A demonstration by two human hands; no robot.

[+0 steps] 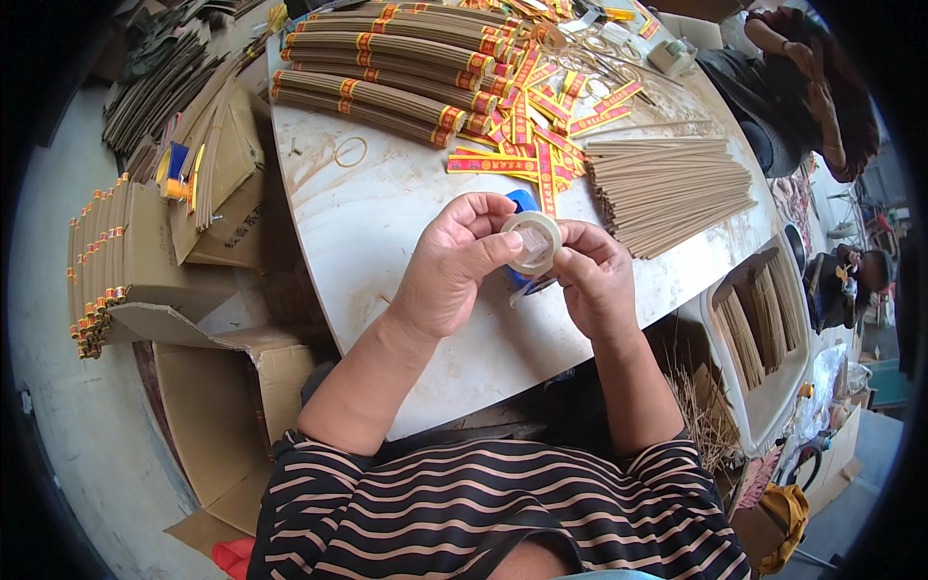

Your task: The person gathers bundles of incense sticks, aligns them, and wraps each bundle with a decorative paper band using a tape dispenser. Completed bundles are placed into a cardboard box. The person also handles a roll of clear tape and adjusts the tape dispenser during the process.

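Note:
Over the white table, I hold a roll of clear tape (534, 247) upright in both hands. The fingers of my left hand (443, 266) are closed on its left side, with the thumb across its face. My right hand (596, 280) pinches the right rim between thumb and fingers. Just behind the roll, partly hidden by it and my hands, lies a blue tape dispenser (522, 201). Beyond it are scattered red and yellow paper label strips (522, 130). To the right of these, a pile of loose brown incense sticks (667, 188) spreads out.
Labelled incense bundles (387, 63) are stacked along the far left of the table (377, 208), near a rubber band (351, 152). An open cardboard box (203, 406) stands at left; a white bin (710, 362) with sticks stands at right. Another person (802, 87) is beyond the table's right edge.

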